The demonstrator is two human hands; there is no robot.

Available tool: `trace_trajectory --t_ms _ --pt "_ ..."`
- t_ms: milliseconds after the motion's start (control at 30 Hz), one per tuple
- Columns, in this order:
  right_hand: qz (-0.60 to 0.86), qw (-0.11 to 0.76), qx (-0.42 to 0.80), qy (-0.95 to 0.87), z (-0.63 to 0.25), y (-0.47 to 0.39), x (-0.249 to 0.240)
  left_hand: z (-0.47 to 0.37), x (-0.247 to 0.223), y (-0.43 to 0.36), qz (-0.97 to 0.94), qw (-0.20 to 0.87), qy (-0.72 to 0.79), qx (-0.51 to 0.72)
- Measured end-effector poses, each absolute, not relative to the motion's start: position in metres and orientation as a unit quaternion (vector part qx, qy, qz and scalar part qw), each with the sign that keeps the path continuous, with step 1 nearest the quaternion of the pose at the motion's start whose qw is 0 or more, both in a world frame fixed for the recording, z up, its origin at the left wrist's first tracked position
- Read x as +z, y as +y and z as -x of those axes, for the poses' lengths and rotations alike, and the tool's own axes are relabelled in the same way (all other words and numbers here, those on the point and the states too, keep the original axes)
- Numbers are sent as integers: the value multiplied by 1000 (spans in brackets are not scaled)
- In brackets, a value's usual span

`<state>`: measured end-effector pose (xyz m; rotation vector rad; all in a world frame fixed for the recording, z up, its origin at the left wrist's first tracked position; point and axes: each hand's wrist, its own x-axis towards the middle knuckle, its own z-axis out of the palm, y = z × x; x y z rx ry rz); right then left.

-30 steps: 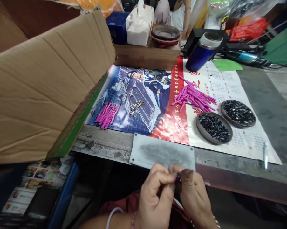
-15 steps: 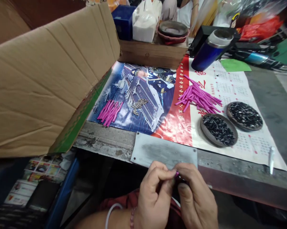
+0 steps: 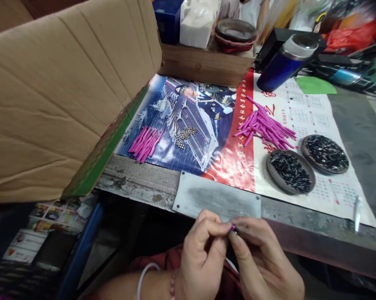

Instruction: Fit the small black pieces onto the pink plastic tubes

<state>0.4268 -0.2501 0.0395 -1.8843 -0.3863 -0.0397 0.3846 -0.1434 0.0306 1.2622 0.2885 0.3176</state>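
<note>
My left hand (image 3: 203,254) pinches a slender magenta stick (image 3: 233,227), of which only the tip shows between the fingers. The thumb and forefinger of my right hand (image 3: 262,258) close on that same tip, and anything small between them is hidden. Both hands are just over the near edge of a grey metal plate (image 3: 219,196). Beyond it lie a small row of magenta sticks (image 3: 145,143), a heap of tiny shiny metal pieces (image 3: 187,135) and a larger magenta pile (image 3: 265,127). Short black pins fill a round dish (image 3: 290,171) at right; another dish (image 3: 325,153) holds black, shiny pieces.
A big cardboard flap (image 3: 72,96) rises at left. A printed poster (image 3: 225,162) covers much of the bench. Behind are a wooden box (image 3: 206,64), a blue flask (image 3: 275,68) and a green sheet (image 3: 315,85). A white marker (image 3: 358,212) lies near the right edge.
My right thumb has moved up to the magenta tip, and my right hand has turned outward, its palm side opening to the right. My left hand keeps its pinch. The view has shifted slightly.
</note>
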Motion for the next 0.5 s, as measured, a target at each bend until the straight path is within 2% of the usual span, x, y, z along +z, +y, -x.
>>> trace_trajectory --t_ms 233,500 --pt "800 578 -49 -156 -427 -235 32 -385 24 -144 -578 793 120 150" --pt "833 496 -100 -224 -430 -232 31 -382 24 -145 -587 787 105 156"
